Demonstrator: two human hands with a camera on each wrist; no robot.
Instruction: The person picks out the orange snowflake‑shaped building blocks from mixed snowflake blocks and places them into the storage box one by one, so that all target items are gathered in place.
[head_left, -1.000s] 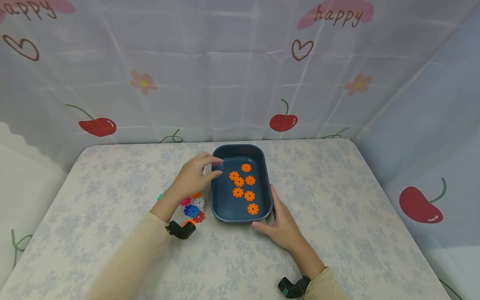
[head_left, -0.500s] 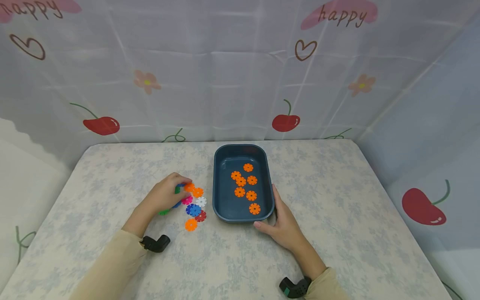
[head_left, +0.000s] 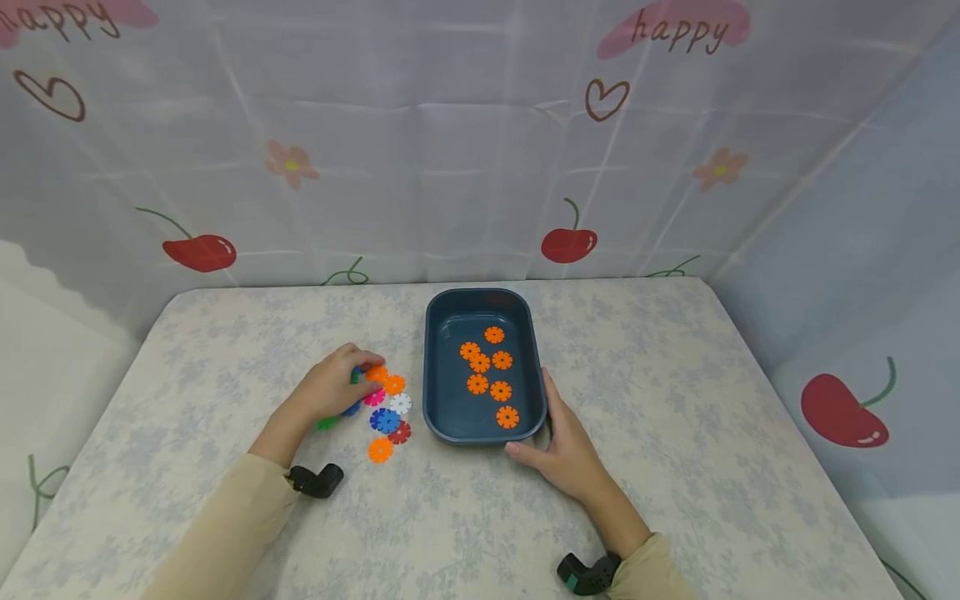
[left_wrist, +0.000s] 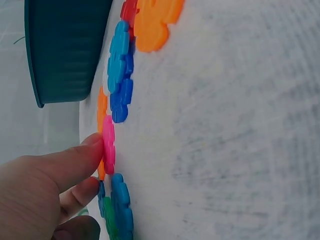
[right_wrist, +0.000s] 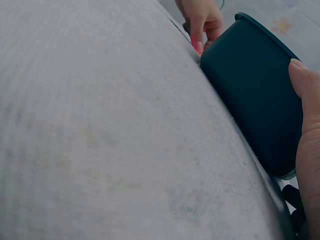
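Note:
My left hand (head_left: 330,387) is at a small heap of notched plastic interlocking discs on the table. Its thumb and fingertips pinch an orange interlocking disc (head_left: 377,374) on the far side of the heap. In the left wrist view the thumb overlaps the edge of a pink disc (left_wrist: 109,145). My right hand (head_left: 566,454) holds the near right corner of a dark blue rectangular tray (head_left: 450,419), thumb at the front and fingers along the right side. Several orange discs (head_left: 502,360) lie flat inside the tray, two of them overlapping.
Blue discs (head_left: 385,420), a white disc (head_left: 401,404), a red disc (head_left: 401,432) and another orange disc (head_left: 380,451) lie between the left hand and the tray. A printed curtain (head_left: 420,167) hangs behind the table's far edge.
My left hand has gone from over the tray's left rim, fingers apart, leftward and down to the heap, where it now pinches an orange disc. The right hand stays on the tray.

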